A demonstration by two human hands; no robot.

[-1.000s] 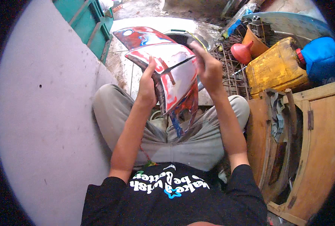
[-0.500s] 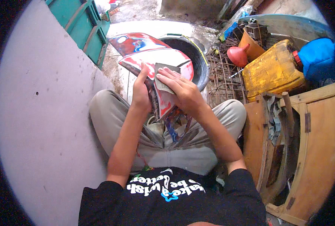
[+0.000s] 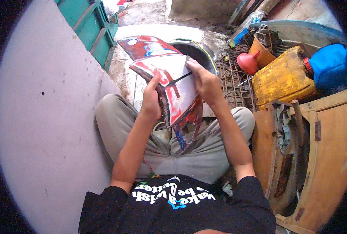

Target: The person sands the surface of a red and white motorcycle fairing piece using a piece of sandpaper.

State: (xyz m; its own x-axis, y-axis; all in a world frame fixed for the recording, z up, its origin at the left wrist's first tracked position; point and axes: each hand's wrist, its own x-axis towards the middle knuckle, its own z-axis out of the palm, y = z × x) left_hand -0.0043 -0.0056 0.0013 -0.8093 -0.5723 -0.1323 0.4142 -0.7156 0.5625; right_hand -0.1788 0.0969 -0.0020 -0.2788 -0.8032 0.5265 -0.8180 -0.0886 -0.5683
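A curved plastic body panel [image 3: 183,93], patchy red, white and blue with sanded areas, rests tilted over my lap. It looks like a motorcycle fairing. My left hand [image 3: 152,99] grips its left edge, thumb on top and the other fingers hidden beneath. At the panel's right side, my right hand [image 3: 206,80] has its fingers bent over the edge. A narrow grey strip of sandpaper [image 3: 187,61] shows by those fingertips; the rest is hidden under the hand. A dark seam and a brownish smear cross the panel's middle.
Beyond the panel stands a dark round basin [image 3: 195,48]. To the right are rusty wire mesh [image 3: 232,85], a red funnel [image 3: 247,62], a yellow jerrycan [image 3: 284,78] and a wooden frame [image 3: 331,144]. A pale wall [image 3: 52,117] and a green metal door [image 3: 89,27] flank the left.
My right hand has slid from the panel's middle to its right edge, taking the sandpaper along and baring the seam. The panel has shifted slightly right and down in view.
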